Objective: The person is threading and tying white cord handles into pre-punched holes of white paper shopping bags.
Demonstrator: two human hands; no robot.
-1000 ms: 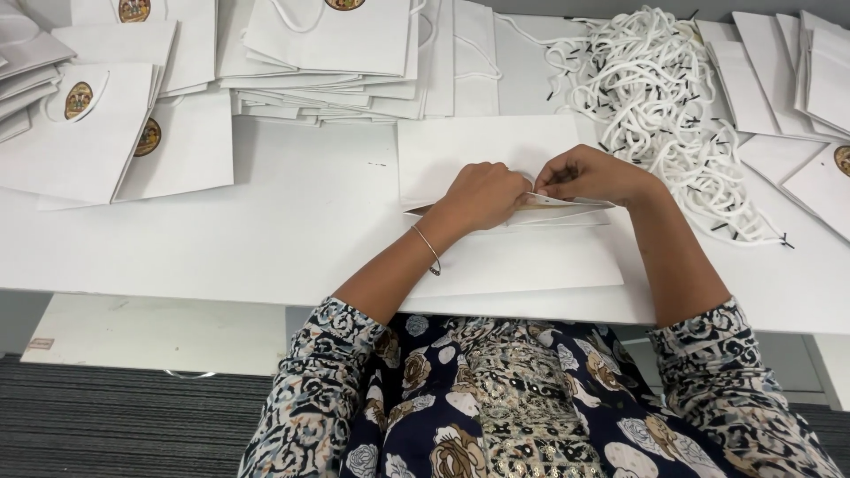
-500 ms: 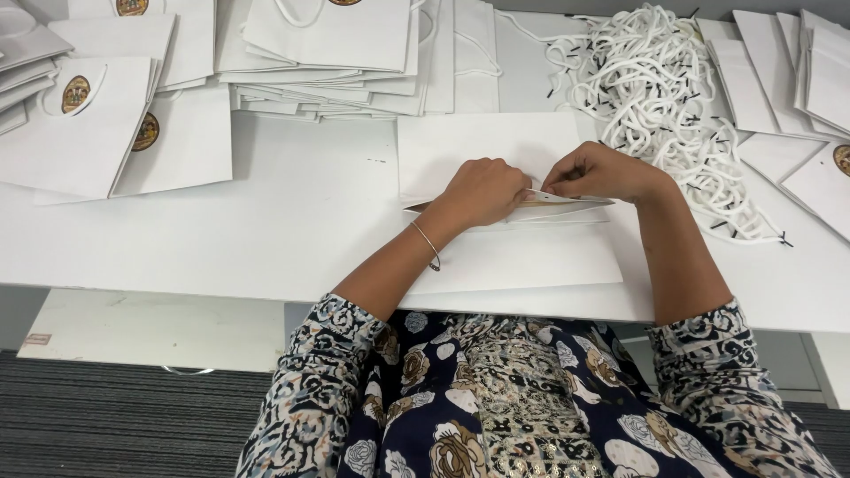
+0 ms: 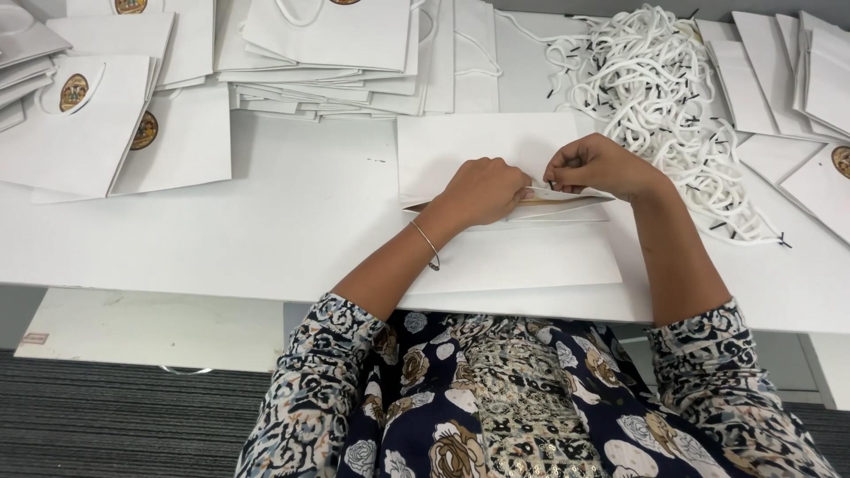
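We see a flat white paper bag (image 3: 522, 257) lying on the white table (image 3: 292, 221) directly in front of the person, its open mouth turned away from them toward the middle of the table. The left hand (image 3: 482, 190) rests on the bag's upper edge with its fingers curled down over the rim, pressing the paper; we cannot tell whether it grips anything more than the edge itself. The right hand (image 3: 598, 166) sits just beside it, touching the same rim, its fingertips pinched together on what looks like the end of a white cord at the bag's mouth, though the piece is too small to be sure. A thin bangle (image 3: 427, 243) circles the left wrist.

To the right of the hands lies a loose pile of white cord handles (image 3: 673, 97) with dark tips. Stacks of finished white bags (image 3: 354, 53) fill the far side of the table, and to the left lie more bags bearing round gold emblems (image 3: 106, 133). Further flat bags (image 3: 797, 80) lie at the right edge.
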